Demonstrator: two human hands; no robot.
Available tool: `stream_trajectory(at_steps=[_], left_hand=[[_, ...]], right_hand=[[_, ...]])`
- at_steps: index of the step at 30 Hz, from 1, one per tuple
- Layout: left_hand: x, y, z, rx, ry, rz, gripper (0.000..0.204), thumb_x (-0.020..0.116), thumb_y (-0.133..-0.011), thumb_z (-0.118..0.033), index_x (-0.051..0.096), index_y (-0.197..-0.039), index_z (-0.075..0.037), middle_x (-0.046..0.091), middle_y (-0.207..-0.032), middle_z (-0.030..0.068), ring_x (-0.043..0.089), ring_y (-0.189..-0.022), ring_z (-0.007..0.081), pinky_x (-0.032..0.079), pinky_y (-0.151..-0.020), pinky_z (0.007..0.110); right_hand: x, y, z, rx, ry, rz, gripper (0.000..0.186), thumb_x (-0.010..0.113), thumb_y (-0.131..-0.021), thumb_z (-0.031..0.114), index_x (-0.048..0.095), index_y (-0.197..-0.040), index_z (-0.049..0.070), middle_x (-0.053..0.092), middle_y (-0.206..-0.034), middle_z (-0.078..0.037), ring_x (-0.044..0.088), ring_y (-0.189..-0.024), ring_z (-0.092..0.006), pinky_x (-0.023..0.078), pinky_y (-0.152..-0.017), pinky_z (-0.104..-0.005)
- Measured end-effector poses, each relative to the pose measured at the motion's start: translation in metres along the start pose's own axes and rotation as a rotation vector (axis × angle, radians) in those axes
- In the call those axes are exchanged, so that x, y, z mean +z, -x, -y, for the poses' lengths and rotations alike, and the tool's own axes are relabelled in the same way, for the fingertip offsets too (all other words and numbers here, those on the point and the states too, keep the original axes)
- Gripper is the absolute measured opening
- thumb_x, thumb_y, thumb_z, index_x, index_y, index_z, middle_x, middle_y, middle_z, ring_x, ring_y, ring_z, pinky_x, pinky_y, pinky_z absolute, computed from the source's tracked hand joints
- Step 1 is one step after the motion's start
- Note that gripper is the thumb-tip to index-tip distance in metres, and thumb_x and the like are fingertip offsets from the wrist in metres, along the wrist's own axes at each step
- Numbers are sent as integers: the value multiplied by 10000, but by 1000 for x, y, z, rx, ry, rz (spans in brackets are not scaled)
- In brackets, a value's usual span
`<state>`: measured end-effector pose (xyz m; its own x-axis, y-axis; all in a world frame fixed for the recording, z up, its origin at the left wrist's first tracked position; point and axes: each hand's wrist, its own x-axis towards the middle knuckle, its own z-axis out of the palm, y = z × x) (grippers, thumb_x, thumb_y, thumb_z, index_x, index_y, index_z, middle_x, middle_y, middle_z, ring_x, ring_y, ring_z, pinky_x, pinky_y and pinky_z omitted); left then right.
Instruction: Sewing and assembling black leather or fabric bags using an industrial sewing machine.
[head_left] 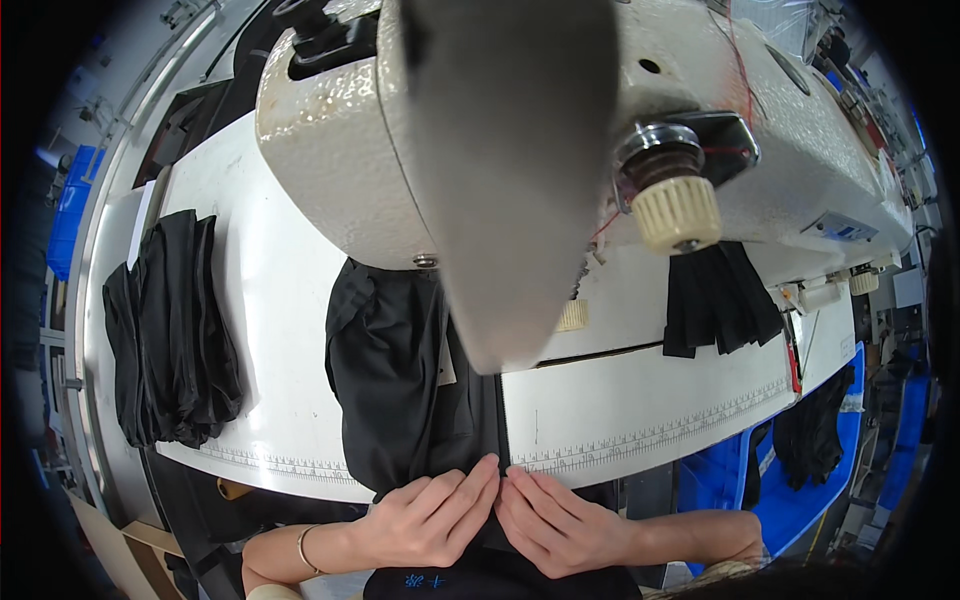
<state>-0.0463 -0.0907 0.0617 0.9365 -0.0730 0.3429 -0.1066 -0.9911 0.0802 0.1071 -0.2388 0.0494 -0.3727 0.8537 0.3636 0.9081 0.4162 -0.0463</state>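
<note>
A black cloth piece (pixel 385 370) lies in folds under the head of a sewing machine (pixel 330 150) and runs toward me over the table's front edge. Along its right side is a straight, narrow dark strip (pixel 502 420). My left hand (pixel 435 515) is closed in a pinch at the cloth's near right corner. Close beside it, fingertips almost meeting, my right hand (pixel 560 522) pinches the near end of the strip. What lies right between the fingertips is partly hidden. A large blurred grey part (pixel 510 180) covers the machine's needle area.
A stack of folded black cloth (pixel 175 340) rests at the left of the white table (pixel 290 300). Several black strips (pixel 715 300) lie at the right, below the machine arm. A printed ruler (pixel 640 430) follows the front edge. Lower right, a blue bin (pixel 715 480) holds dark cloth.
</note>
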Motion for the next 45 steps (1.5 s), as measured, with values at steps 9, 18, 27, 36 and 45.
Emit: stream_trajectory(at_steps=[9,18,27,36,45], left_hand=[[1,0,-2,-8,28,7,264,616,-638,-35,677,-887,26,645,-1026,141,548,-702,151,477,-579,202],[4,-1,2,-11,50,6,277,618,-629,-45,678,-892,22,643,-1028,140,553,-701,157,485,-582,203],[2,-4,9,18,59,51,289,596,-655,-82,682,-916,7,636,-1056,124,573,-761,156,500,-647,234],[11,-32,62,-41,140,29,319,599,-670,-107,646,-961,16,608,-966,108,598,-807,172,516,-618,247],[-5,-66,110,-79,12,39,242,610,-685,-99,641,-909,-13,630,-855,146,617,-747,302,500,-654,390]], right_hand=[[0,1,0,-16,-11,4,246,532,-808,136,645,-948,-32,626,-1011,-157,612,-1020,-294,471,-929,-376],[0,0,-1,-16,-4,12,270,507,-808,141,643,-951,-43,621,-1016,-165,608,-1025,-307,467,-934,-383],[4,5,19,184,-20,120,319,468,-892,111,529,-1129,-93,605,-1101,-157,570,-1090,-318,472,-940,-389],[30,-62,-100,56,-185,-75,302,528,-750,132,581,-978,-58,584,-963,-201,564,-972,-360,469,-848,-458],[67,-44,-99,143,-309,-274,248,569,-643,146,621,-821,-19,584,-856,-225,558,-890,-370,476,-758,-469]])
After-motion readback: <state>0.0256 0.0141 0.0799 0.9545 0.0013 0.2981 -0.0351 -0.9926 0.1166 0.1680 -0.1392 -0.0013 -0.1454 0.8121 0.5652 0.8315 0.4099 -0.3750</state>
